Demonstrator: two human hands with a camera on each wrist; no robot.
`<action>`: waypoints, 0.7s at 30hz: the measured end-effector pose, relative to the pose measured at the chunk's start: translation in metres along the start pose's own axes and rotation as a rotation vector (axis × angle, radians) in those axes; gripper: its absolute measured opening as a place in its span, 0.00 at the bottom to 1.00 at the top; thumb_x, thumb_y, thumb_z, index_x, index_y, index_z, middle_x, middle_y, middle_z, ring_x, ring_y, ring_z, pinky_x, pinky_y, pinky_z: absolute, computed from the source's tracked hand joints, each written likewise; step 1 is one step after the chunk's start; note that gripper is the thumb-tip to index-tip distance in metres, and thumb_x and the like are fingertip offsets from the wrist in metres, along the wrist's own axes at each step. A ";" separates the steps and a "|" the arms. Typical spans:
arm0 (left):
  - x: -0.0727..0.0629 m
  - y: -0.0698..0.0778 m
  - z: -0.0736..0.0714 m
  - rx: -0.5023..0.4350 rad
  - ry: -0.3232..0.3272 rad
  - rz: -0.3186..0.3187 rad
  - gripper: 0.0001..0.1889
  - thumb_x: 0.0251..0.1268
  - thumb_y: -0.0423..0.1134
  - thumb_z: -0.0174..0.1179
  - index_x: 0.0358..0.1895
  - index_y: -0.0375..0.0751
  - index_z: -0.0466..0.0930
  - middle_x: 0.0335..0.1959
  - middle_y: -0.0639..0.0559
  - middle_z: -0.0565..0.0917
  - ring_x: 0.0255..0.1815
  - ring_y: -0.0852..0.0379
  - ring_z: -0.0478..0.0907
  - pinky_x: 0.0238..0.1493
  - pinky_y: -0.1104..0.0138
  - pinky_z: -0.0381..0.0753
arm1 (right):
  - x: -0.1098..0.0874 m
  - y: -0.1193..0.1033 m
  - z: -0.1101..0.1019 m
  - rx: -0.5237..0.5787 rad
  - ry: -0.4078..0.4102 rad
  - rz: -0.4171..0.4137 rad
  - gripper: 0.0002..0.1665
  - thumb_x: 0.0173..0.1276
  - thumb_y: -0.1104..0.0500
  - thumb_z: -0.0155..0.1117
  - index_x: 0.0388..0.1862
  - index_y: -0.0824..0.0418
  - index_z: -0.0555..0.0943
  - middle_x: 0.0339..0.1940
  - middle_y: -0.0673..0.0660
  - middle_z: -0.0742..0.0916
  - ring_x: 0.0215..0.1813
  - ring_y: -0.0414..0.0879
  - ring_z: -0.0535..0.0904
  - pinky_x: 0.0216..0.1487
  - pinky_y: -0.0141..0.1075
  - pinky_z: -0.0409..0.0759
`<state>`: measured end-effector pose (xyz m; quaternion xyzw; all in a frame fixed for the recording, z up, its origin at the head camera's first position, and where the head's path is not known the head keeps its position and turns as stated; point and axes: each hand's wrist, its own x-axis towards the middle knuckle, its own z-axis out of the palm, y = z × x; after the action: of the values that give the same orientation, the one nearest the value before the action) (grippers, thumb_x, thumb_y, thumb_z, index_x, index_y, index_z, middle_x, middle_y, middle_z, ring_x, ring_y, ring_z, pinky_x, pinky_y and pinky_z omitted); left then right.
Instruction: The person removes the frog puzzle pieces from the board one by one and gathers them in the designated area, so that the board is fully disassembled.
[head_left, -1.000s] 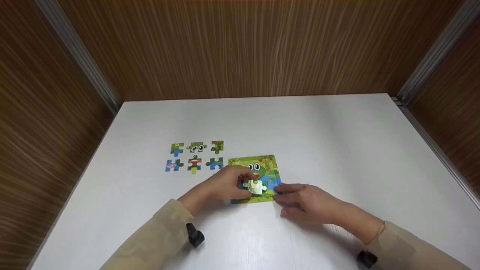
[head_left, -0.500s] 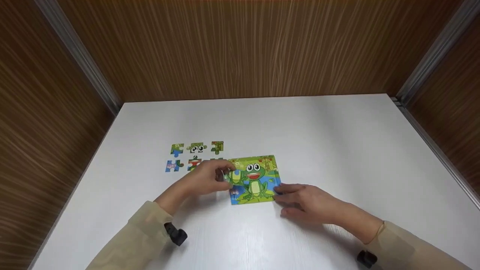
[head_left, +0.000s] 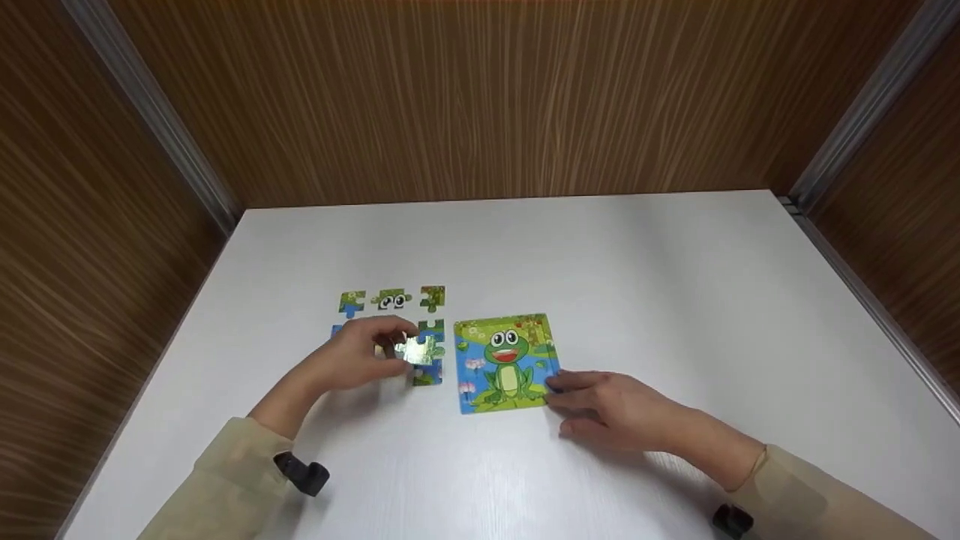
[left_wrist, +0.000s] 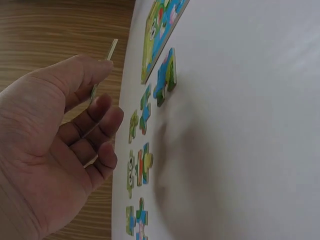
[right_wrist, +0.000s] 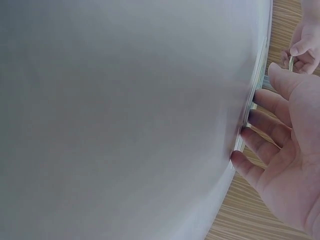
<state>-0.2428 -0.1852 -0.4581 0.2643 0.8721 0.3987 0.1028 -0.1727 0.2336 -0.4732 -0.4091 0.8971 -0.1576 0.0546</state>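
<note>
My left hand [head_left: 352, 356] pinches a jigsaw piece [head_left: 418, 350] between thumb and fingers, above the table. Glare washes out the piece's face in the head view; the left wrist view shows the piece [left_wrist: 113, 49] edge-on. Loose pieces lie under and beyond that hand, some partly hidden by it. To their right is a square frog picture board [head_left: 478, 352], with a green frog on a blue and green ground. The fingertips of my right hand [head_left: 619, 411] touch the board's lower right edge, fingers extended.
Behind the left hand lie a piece with two eyes [head_left: 391, 300], a green and blue corner piece [head_left: 352, 302] and another corner piece [head_left: 433, 298]. A blue piece [head_left: 428, 373] lies by the board's left side. Wood-grain walls [head_left: 480, 97] enclose the white table [head_left: 637, 262].
My left hand has carried the jigsaw piece leftward from over the frog board to above the loose pieces, uncovering the whole picture. The right hand has stayed at the board's edge.
</note>
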 end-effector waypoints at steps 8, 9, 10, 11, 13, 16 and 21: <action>-0.018 -0.021 -0.013 0.016 -0.002 -0.052 0.25 0.62 0.33 0.74 0.64 0.39 0.84 0.50 0.51 0.84 0.48 0.49 0.80 0.48 0.61 0.80 | 0.000 -0.001 -0.001 0.002 0.000 -0.005 0.25 0.77 0.52 0.70 0.68 0.60 0.85 0.73 0.60 0.81 0.75 0.56 0.76 0.69 0.54 0.76; -0.021 -0.024 -0.014 0.019 0.001 -0.061 0.25 0.62 0.33 0.74 0.63 0.40 0.84 0.50 0.51 0.84 0.48 0.49 0.80 0.48 0.60 0.81 | 0.000 -0.001 -0.001 0.001 0.001 -0.007 0.25 0.77 0.52 0.70 0.68 0.60 0.85 0.73 0.60 0.81 0.75 0.56 0.76 0.69 0.54 0.76; -0.023 -0.027 -0.015 0.021 0.002 -0.068 0.24 0.62 0.34 0.75 0.63 0.40 0.85 0.50 0.51 0.84 0.48 0.48 0.80 0.49 0.60 0.81 | 0.000 -0.001 -0.001 0.000 0.002 -0.008 0.25 0.77 0.52 0.70 0.68 0.60 0.85 0.73 0.60 0.81 0.75 0.56 0.76 0.69 0.53 0.76; -0.025 -0.029 -0.016 0.023 0.001 -0.076 0.24 0.62 0.34 0.75 0.63 0.41 0.85 0.50 0.51 0.84 0.48 0.48 0.80 0.49 0.60 0.81 | 0.000 -0.001 -0.001 0.000 0.003 -0.008 0.25 0.77 0.52 0.70 0.68 0.60 0.85 0.73 0.60 0.81 0.75 0.56 0.76 0.69 0.53 0.76; -0.029 -0.035 -0.018 0.022 -0.004 -0.088 0.24 0.62 0.34 0.75 0.62 0.41 0.85 0.49 0.50 0.84 0.48 0.49 0.80 0.49 0.60 0.81 | 0.000 -0.001 -0.001 0.001 0.002 -0.006 0.25 0.77 0.52 0.70 0.68 0.60 0.85 0.73 0.60 0.81 0.75 0.56 0.76 0.69 0.53 0.76; -0.033 -0.040 -0.017 0.017 -0.006 -0.119 0.24 0.61 0.34 0.75 0.62 0.41 0.85 0.48 0.49 0.84 0.47 0.49 0.79 0.48 0.62 0.80 | -0.001 -0.001 -0.001 0.004 0.003 -0.004 0.25 0.78 0.51 0.69 0.68 0.60 0.85 0.72 0.60 0.82 0.74 0.56 0.76 0.69 0.54 0.77; -0.034 -0.045 -0.015 0.005 0.009 -0.196 0.23 0.60 0.33 0.76 0.60 0.44 0.87 0.46 0.50 0.82 0.45 0.50 0.75 0.46 0.62 0.77 | -0.001 -0.003 -0.001 -0.004 0.023 -0.021 0.25 0.78 0.50 0.69 0.67 0.61 0.85 0.71 0.61 0.82 0.73 0.58 0.77 0.67 0.54 0.78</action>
<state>-0.2367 -0.2379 -0.4826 0.1759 0.8952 0.3859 0.1368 -0.1706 0.2328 -0.4716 -0.4167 0.8936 -0.1613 0.0418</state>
